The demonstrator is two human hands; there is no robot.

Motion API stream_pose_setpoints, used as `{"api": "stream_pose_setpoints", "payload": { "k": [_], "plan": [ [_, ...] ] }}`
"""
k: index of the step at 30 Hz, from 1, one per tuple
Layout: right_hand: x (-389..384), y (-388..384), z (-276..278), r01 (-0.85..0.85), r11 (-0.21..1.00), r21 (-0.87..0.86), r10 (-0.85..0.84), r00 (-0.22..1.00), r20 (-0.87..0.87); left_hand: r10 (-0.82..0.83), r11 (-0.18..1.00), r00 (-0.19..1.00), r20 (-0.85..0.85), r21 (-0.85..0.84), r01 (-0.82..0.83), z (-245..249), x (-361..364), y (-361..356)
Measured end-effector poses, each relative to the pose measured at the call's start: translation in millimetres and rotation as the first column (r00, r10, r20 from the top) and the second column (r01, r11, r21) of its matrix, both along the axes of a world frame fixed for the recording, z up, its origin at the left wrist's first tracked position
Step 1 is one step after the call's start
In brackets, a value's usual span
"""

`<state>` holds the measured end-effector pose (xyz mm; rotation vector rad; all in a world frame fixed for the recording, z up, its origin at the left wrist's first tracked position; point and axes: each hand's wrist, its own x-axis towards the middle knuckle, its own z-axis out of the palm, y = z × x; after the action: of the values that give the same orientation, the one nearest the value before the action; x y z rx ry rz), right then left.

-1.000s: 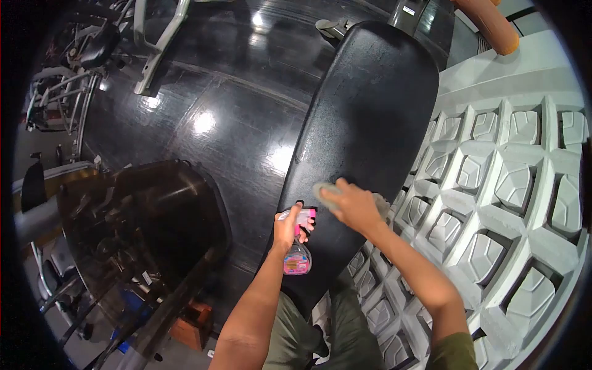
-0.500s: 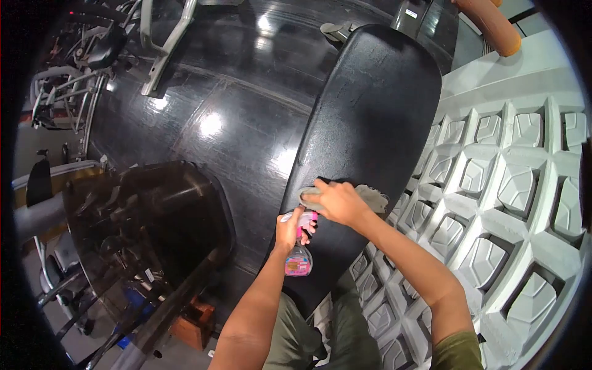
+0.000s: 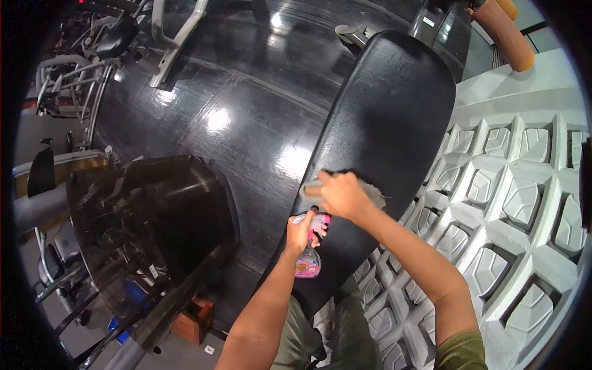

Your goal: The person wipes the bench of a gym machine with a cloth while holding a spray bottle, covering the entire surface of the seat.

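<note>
My left hand (image 3: 300,233) is wrapped round the neck of a clear spray bottle (image 3: 308,266) with a pink and white trigger head and a colourful label. My right hand (image 3: 343,196) presses a greyish cloth (image 3: 374,195) onto a long black padded bench (image 3: 394,105). Part of the cloth shows left of the fingers, and another part spreads out to the right from under the hand. The cloth lies near the bench's left edge, just above the bottle's head.
A white wall with raised geometric blocks (image 3: 487,185) runs along the right. A dark machine shroud (image 3: 154,216) stands at the left. Metal gym frames (image 3: 179,31) are at the upper left, and an orange-brown padded roller (image 3: 502,34) is at the upper right.
The whole view has shifted, so the bench appears slightly further right and lower. My right hand's fingers have changed pose slightly on the cloth; my left hand still holds the bottle.
</note>
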<state>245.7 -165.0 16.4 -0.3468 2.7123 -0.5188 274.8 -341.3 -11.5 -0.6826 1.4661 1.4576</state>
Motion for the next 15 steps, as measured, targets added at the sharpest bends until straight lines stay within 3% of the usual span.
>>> {"api": "stream_pose_setpoints", "payload": {
  "k": [5,10,13,14,15],
  "plan": [
    [-44.4,7.9,-1.1,0.309,0.951,-0.017,-0.31,0.95,-0.038,-0.003,1.0,1.0,0.022,-0.005,0.003,1.8,-3.1,0.5],
    [-44.5,-40.2,-15.3,-0.118,0.993,-0.027,0.121,0.983,0.142,0.001,0.999,1.0,0.015,0.038,-0.002,-6.8,-0.8,-4.7],
    [-76.9,-54.3,-9.1,-0.159,0.979,0.131,0.11,0.941,0.318,0.001,1.0,1.0,-0.005,0.02,-0.001,-4.2,-1.4,-3.2],
    [-92.2,-55.0,-2.9,-0.087,0.973,0.213,-0.005,0.917,0.398,-0.046,0.999,0.999,0.013,-0.025,0.046,-0.2,-3.7,-1.7],
    [-102.7,-53.6,-6.4,-0.061,0.96,0.274,-0.039,0.937,0.347,-0.05,0.999,0.999,0.017,-0.011,0.05,-2.3,-4.2,-2.7]
  ]
}}
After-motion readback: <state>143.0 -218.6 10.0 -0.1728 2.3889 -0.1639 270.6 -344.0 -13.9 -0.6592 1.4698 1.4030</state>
